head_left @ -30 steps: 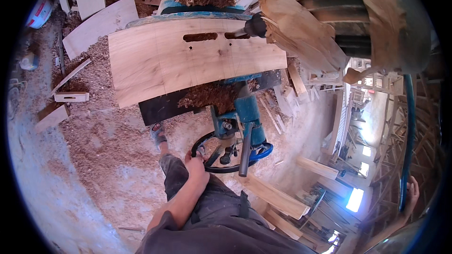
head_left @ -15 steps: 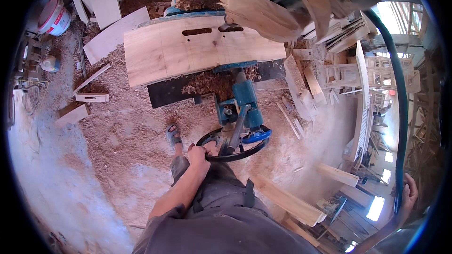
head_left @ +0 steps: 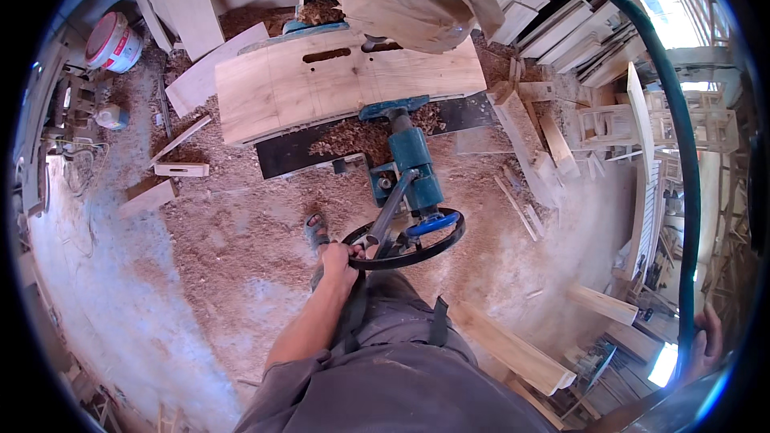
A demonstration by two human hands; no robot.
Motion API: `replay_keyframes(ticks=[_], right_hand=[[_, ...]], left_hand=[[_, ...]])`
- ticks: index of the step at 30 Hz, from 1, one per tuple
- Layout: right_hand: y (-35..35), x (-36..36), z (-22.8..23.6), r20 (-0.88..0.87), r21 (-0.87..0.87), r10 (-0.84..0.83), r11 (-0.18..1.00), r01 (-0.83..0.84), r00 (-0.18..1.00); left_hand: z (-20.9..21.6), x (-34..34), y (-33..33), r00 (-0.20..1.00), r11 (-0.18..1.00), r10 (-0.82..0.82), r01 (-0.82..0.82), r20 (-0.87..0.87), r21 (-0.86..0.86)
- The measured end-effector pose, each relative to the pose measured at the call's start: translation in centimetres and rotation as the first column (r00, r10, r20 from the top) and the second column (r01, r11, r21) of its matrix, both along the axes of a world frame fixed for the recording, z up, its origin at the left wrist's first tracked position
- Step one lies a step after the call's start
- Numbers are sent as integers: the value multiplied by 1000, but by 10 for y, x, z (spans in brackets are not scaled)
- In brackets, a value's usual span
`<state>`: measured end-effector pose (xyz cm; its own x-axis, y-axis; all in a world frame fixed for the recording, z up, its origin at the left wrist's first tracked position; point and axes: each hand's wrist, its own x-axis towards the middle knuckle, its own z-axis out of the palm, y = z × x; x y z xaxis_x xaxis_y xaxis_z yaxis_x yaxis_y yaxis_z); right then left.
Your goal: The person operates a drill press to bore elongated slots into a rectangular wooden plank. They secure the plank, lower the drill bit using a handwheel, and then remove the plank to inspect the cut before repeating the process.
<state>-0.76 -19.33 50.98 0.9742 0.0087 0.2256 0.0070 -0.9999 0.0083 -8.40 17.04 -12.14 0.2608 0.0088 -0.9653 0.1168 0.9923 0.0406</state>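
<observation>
My left hand (head_left: 338,265) is closed around the near left rim of a black handwheel (head_left: 411,259). At the far right, my right hand (head_left: 706,338) curls at the lower end of a long green lever (head_left: 678,124); its palm side is partly hidden. A teal screw clamp (head_left: 415,156), with a small blue wheel (head_left: 434,224), stands between the handwheel and a wide wooden board (head_left: 277,96). Two slots show in that board, the right one partly under a brown, sheet-like cover (head_left: 401,10) that hides the tool above it.
Wood chips (head_left: 241,216) litter the floor. Planks (head_left: 513,349) lie close on my right, and stacked boards (head_left: 565,28) stand at the back right. A white and red bucket (head_left: 115,42) sits at the far left. Wooden frames (head_left: 613,124) stand farther right.
The view has shifted, so the machine sits slightly differently in it. The brown cover and the tool mass above the board appear farther back. Both hands keep their places on wheel and lever.
</observation>
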Motion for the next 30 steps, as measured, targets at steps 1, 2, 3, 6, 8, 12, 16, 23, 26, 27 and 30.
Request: replay_keyframes(ticks=[1,2,3,6,8,12,16,23,26,27,30], right_hand=[[-11,0,5,-66,9,27,1000,-27,997],[-21,-2,10,-105,76,2,997,6,994],[-31,-3,16,-145,140,-22,989,42,989],[-43,-8,18,-133,177,30,984,-6,991],[-41,-6,14,-184,94,43,995,-26,982],[-26,-8,8,-234,59,5,998,9,972],[-20,-6,1,-290,170,56,985,-6,955],[0,-13,-35,-173,214,-8,976,46,985],[-4,-14,-45,-140,230,5,973,28,990],[-10,-11,-47,-146,280,21,960,21,989],[-18,-13,-52,-66,259,-14,965,30,998]], left_hand=[[-3,0,1,1000,1000,-19,19,2,16],[-2,1,2,999,998,-46,46,3,31],[-1,2,5,997,996,-66,63,45,64],[8,-2,0,999,995,3,-7,48,98],[7,-1,-2,1000,994,8,-9,11,108],[6,3,2,995,998,-59,61,-76,23],[19,8,5,995,996,-76,79,-67,46],[16,4,4,999,997,-48,49,-25,51],[45,10,3,997,996,-64,67,-41,64],[61,14,1,997,995,-67,70,-47,72],[75,12,-14,997,969,-77,67,30,240]])
